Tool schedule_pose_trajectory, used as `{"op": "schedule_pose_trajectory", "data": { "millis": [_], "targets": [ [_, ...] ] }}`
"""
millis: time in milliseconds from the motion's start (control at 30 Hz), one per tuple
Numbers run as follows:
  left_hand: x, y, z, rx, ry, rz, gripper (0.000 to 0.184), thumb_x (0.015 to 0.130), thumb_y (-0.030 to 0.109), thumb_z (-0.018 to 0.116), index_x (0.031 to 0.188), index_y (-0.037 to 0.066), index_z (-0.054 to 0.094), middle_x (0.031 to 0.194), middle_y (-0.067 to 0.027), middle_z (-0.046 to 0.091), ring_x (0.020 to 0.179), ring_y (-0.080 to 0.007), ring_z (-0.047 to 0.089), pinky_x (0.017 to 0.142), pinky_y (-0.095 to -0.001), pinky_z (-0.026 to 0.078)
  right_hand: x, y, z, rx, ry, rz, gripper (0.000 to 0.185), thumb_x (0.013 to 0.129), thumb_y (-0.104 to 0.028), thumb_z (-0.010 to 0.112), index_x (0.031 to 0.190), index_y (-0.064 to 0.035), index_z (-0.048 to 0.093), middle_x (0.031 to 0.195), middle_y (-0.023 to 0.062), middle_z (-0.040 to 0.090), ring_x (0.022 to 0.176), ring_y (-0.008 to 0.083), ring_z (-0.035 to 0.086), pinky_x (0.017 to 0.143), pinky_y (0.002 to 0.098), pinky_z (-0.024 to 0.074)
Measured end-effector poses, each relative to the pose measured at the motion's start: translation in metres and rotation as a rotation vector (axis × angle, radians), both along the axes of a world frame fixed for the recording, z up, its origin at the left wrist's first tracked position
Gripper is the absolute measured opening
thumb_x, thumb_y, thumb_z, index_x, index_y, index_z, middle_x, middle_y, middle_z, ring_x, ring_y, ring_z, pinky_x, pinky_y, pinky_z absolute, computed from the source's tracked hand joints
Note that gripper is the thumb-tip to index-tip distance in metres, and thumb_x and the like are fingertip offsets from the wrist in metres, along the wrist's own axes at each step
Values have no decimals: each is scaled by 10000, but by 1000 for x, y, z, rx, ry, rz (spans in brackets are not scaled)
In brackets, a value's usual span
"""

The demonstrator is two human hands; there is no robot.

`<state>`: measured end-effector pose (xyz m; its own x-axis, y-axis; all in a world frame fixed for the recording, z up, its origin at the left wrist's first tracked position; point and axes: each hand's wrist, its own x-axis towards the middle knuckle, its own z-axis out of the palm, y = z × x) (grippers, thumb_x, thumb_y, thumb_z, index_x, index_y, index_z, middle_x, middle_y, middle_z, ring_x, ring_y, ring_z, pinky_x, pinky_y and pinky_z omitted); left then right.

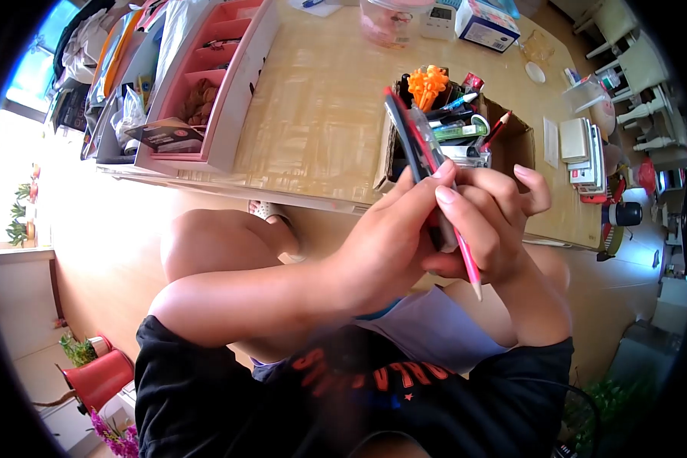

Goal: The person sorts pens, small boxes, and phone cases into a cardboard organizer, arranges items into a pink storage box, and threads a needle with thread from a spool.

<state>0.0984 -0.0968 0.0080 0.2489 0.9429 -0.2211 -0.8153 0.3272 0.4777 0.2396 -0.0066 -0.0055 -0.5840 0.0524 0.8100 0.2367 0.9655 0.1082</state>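
Observation:
Both hands meet in front of the table's near edge, right of the middle. My left hand [389, 237] is closed round a bundle of long thin pens [414, 137], dark and red, which slants up to the left. My right hand [487, 210] pinches a pink pencil [466, 256], its bare wooden tip pointing down, against the same bundle. Just behind the hands stands a cardboard box [517, 141] with pens, a green-and-white item and a pen with an orange top [427, 82]. The palms and the lower ends of the bundle are partly hidden by fingers.
A pink and white organizer [240, 84] with compartments stands on the table [305, 114] at the left, beside folders and bags. Along the back are a clear tub [393, 23], a small white device [438, 21] and a tissue box [487, 27]. Stacked books [576, 141] lie at the right.

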Motion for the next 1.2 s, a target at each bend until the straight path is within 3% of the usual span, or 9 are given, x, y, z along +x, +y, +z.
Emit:
{"op": "schedule_pose_trajectory", "data": {
  "millis": [233, 333, 433, 567, 667, 833, 967, 1133, 1200],
  "targets": [
    [-1, -2, 5, 90, -207, -178, 574, 1114, 487, 351, 1474, 46, 421, 1289, -18, 564, 1157, -125, 563, 964, -291, 463, 6, -7, 21, -26, -88, 20, 286, 978, -252, 579, 1209, -84, 562, 863, 39, 642, 838, 221, 629, 981, 474, 334],
    [4, -13, 11, 120, -84, -130, 547, 1099, 501, 389, 1397, 49, 471, 1083, 36, 584, 894, -76, 536, 796, -241, 432, 16, -13, 28, -18, -111, 44, 266, 1006, -274, 503, 1179, -73, 499, 860, 73, 635, 804, 241, 595, 931, 496, 378],
    [11, -18, 13, 167, -31, -114, 455, 1117, 459, 363, 1271, 60, 521, 920, 20, 567, 762, -89, 496, 750, -241, 409, 11, -14, 32, 19, -1, 108, 201, 911, -189, 568, 1090, -97, 563, 733, 13, 570, 662, 179, 510, 722, 369, 414],
    [35, -16, 2, 130, -63, 30, 447, 1131, 424, 345, 1224, 35, 545, 950, -19, 589, 882, -120, 546, 856, -285, 442, 21, -4, 41, -122, -65, 262, 247, 863, -101, 587, 1097, -27, 554, 714, 44, 535, 612, 206, 505, 560, 377, 428],
    [39, -5, -5, 123, -179, 17, 446, 1117, 468, 400, 1288, 65, 486, 1204, -46, 595, 1153, -118, 536, 1020, -313, 439, 17, 7, 45, -169, -102, 261, 262, 826, -32, 589, 1086, -20, 557, 722, 68, 532, 588, 231, 500, 563, 384, 429],
    [14, 16, 14, -41, 348, -88, 638, 1078, 588, 373, 1260, 17, 591, 1213, -126, 639, 1053, -247, 676, 789, -405, 613, 16, 30, 10, -559, 153, 163, 149, 976, -28, 515, 1083, 47, 587, 877, 137, 635, 718, 207, 592, 685, 348, 505],
    [-21, 36, 43, -21, 810, -281, 707, 1046, 541, 496, 761, -82, 670, 728, -191, 719, 589, -262, 700, 573, -347, 600, 13, 30, 29, -757, 132, -105, 169, 1055, -108, 528, 1061, 21, 636, 1027, 74, 672, 906, 127, 611, 835, 260, 488],
    [-49, 38, 32, 378, 1582, 289, 342, 1040, 315, 625, 866, 21, 634, 681, 13, 598, 595, -74, 515, 569, -246, 417, 9, 55, 24, -741, 224, 16, 161, 1032, -170, 626, 1088, -24, 664, 721, 12, 609, 640, 64, 522, 593, 241, 443],
    [-44, 37, 29, 420, 1543, 207, 231, 981, 223, 714, 995, 18, 610, 735, -6, 619, 650, -93, 539, 602, -262, 435, 10, 58, 28, -750, 173, 6, 164, 1033, -178, 622, 1082, -28, 666, 699, 15, 593, 633, 64, 523, 589, 242, 440]
  ]
}}
